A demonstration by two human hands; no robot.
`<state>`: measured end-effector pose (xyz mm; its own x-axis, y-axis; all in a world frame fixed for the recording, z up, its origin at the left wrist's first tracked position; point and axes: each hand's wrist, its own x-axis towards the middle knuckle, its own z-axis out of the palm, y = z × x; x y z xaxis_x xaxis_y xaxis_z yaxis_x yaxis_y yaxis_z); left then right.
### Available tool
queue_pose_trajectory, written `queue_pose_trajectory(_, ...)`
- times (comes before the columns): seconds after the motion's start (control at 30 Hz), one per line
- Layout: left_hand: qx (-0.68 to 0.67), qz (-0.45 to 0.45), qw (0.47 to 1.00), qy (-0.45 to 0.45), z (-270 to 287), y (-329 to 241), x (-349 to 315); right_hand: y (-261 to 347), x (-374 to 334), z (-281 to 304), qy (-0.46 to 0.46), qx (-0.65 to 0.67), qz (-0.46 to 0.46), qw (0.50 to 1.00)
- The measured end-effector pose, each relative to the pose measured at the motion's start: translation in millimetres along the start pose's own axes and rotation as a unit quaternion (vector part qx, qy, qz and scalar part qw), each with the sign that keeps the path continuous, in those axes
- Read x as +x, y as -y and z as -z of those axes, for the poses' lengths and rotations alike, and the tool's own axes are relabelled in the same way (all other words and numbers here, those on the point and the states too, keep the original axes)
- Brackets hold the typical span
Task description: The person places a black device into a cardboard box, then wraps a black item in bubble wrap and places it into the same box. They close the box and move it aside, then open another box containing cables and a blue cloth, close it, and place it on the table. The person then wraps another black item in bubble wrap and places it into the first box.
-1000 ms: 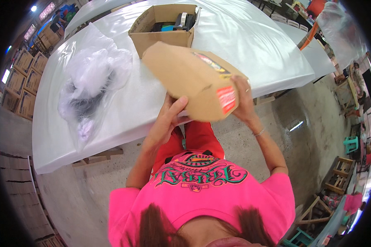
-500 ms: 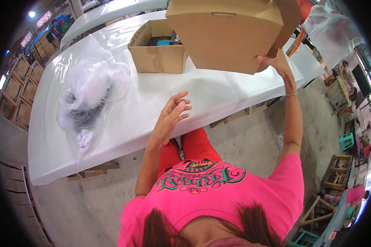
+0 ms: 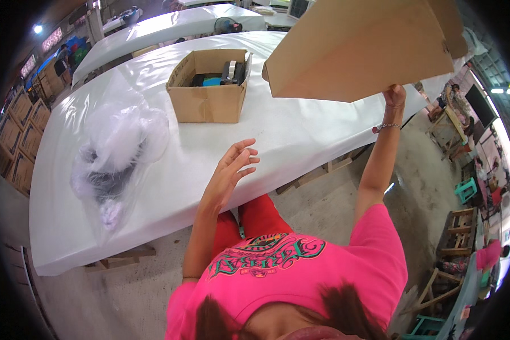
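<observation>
My right hand (image 3: 396, 95) grips the lower edge of a large brown cardboard box (image 3: 357, 51), which is held up over the right part of the table and runs out of the top of the view. Some of its fingers are hidden behind the cardboard. Over the table's front edge, my left hand (image 3: 232, 168) hovers with fingers apart and nothing in it. A smaller open carton (image 3: 204, 105) stands on the white-covered table (image 3: 209, 136), holding a tape dispenser (image 3: 231, 72) and something blue. To the left lies a clear plastic bag (image 3: 119, 147) with dark and pale purple contents.
Another white-covered table (image 3: 170, 27) stands beyond, with a small fan (image 3: 226, 25) near it. Stacked cartons (image 3: 20, 136) line the far left. On the right are a green stool (image 3: 466, 191), wooden racks (image 3: 458, 232) and people at work.
My right hand has moved the large box rightward and tilted it. The view has shifted, showing more of the smaller carton's inside. My left hand stays raised with nothing in it.
</observation>
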<state>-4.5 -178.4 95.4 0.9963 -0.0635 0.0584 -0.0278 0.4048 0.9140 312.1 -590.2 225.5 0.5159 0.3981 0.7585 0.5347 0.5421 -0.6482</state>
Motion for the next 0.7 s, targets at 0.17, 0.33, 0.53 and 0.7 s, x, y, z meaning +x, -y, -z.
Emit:
queue_pose_trajectory(0.17,-0.031,0.01,0.999,0.001,3,10,4,24,5,14,0.043,0.06,0.085,0.994)
queue_pose_trajectory(0.33,-0.046,0.01,0.999,0.01,0,15,8,8,-10,-19,-0.025,0.155,0.171,0.973)
queue_pose_trajectory(0.53,-0.041,0.015,0.999,0.007,0,20,9,-8,-11,-59,-0.095,0.195,0.23,0.949)
queue_pose_trajectory(0.7,-0.049,0.015,0.999,0.008,4,24,10,12,19,-33,0.075,0.186,0.157,0.967)
